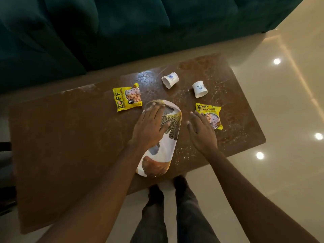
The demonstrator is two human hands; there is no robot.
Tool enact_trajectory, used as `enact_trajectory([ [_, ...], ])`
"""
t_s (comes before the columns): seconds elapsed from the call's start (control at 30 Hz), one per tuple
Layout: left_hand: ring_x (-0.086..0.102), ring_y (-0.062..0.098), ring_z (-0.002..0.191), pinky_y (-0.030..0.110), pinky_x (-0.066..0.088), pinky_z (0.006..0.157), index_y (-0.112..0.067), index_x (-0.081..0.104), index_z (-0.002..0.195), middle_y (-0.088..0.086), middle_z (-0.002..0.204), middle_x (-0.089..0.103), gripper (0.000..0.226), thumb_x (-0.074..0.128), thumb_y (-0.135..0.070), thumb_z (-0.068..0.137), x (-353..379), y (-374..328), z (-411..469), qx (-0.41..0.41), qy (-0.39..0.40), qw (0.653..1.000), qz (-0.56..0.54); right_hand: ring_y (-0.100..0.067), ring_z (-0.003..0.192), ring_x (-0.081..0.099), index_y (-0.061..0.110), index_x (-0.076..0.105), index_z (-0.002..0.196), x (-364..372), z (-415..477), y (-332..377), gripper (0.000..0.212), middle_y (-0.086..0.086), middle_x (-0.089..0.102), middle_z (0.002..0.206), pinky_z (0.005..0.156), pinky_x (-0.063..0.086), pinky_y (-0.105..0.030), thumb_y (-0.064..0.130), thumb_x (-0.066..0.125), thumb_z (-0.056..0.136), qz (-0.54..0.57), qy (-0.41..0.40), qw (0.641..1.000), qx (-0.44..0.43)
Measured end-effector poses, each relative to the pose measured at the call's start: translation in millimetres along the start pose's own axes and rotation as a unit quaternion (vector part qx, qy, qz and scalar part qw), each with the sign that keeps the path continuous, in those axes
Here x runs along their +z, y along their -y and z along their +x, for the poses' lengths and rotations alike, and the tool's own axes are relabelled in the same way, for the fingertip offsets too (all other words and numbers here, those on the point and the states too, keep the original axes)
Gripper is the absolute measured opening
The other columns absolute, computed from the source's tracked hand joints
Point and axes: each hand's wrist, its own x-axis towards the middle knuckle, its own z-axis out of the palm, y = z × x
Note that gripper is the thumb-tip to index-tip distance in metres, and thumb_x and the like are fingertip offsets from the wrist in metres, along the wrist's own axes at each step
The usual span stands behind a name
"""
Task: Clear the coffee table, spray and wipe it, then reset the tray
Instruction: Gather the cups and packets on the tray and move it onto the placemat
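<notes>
- My left hand (150,127) lies flat, fingers spread, on the oval tray (163,144) at the tabletop's (70,146) near edge.
- My right hand (201,132) hovers open just beside the tray, holding nothing, over a yellow snack packet (213,114).
- The tray looks stiff, smooth, probably slippery; I'd grip its end cutout.
- Two tipped cups (170,80) look fragile.
- The packet's lettering is partly covered.

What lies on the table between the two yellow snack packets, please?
In the head view, the far end of the patterned tray lies between the left packet and right packet, with the left hand flat on it.
</notes>
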Motion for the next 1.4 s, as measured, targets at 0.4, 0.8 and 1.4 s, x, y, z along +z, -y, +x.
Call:
enact_trajectory([
  [0.4,0.023,0.024,0.147,0.041,0.025,0.116,-0.013,0.031,0.151,0.006,0.157,0.032,0.068,0.050,-0.049,0.096,91,19,126,-0.056,-0.048,0.997,-0.022,-0.026,0.136,0.043,0.008,0.050,0.138,59,138,-81,0.051,-0.011,0.049,0.145,0.109,0.038,-0.046,0.033,0.055,0.093,0.068,-0.121,0.990,0.004],
  [0.8,0.033,0.029,0.142,0.043,0.024,0.114,-0.009,0.030,0.149,0.012,0.154,0.034,0.084,0.068,-0.048,0.085,112,27,218,-0.134,-0.138,0.980,-0.048,-0.028,0.120,0.048,0.024,0.043,0.141,67,222,-111,0.066,-0.008,0.044,0.137,0.093,0.048,-0.043,0.025,0.068,0.080,0.042,-0.118,0.992,0.000],
  [1.4,0.058,0.017,0.094,0.028,0.045,0.064,-0.021,0.051,0.117,0.001,0.115,0.059,0.064,0.083,-0.036,0.063,70,39,178,-0.122,-0.087,0.966,-0.209,-0.017,0.114,0.054,0.013,0.050,0.127,52,154,-63,0.057,-0.002,0.056,0.124,0.094,0.048,-0.043,0.034,0.072,0.079,0.224,-0.161,0.961,0.028],
])
